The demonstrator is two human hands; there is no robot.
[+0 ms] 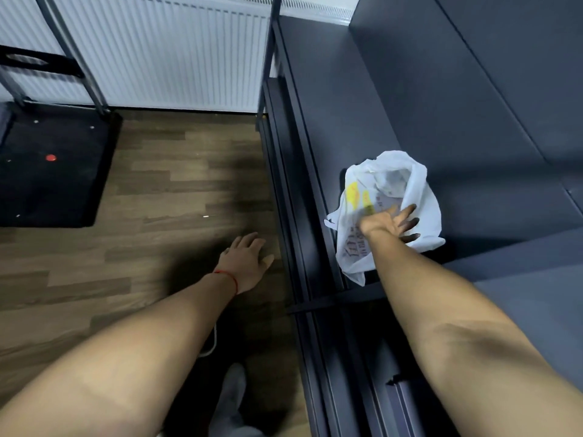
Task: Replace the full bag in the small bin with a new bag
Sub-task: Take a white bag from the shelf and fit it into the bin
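Observation:
A white plastic bag [407, 181] with yellow and dark print lies crumpled on a dark grey padded surface [457, 105] at the right. My right hand [391, 223] reaches onto the bag's near side, fingers spread and touching it, not closed around it. My left hand [247, 263] hangs over the wooden floor, fingers apart, holding nothing; a red thread is tied at its wrist. No bin is in view.
A dark frame rail [293, 216] borders the padded surface on its left. A white radiator [173, 52] lines the far wall. A black mat [53, 165] and metal rack legs [91, 74] stand at the left. A grey-socked foot [232, 392] is below.

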